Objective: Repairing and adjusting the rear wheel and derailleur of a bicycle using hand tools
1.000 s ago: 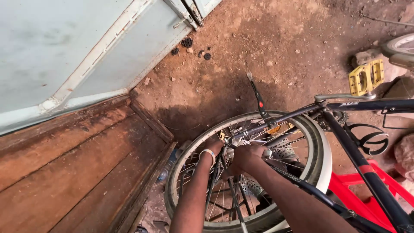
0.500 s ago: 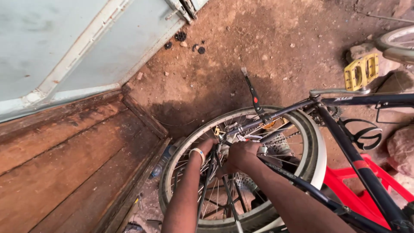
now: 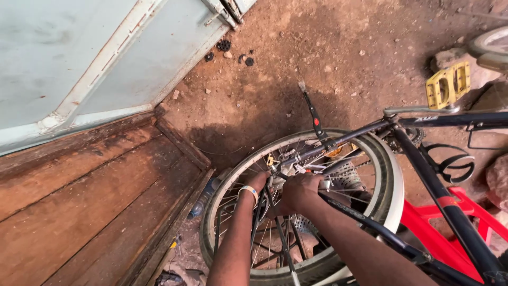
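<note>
A bicycle's rear wheel [image 3: 222, 212] with a worn tyre and thin spokes stands below me, inside a dark frame [image 3: 423, 169]. My left hand [image 3: 257, 182], a pale band on its wrist, reaches between the spokes to the hub and is partly hidden by them. My right hand [image 3: 299, 193] is closed around the parts at the hub, beside the sprocket cluster [image 3: 344, 177]. What either hand grips is too small to make out. A black kickstand [image 3: 313, 114] sticks up from the axle area.
A red plastic stand [image 3: 444, 233] sits under the frame at right. A yellow pedal [image 3: 448, 83] and another wheel [image 3: 489, 45] lie at top right. A pale metal door [image 3: 95, 58] and a wooden panel [image 3: 79, 206] fill the left. Small black parts [image 3: 225, 45] dot the dirt ground.
Both hands have stayed at the hub with only slight shifts. The view has drifted a little, so the wheel sits slightly higher and more central.
</note>
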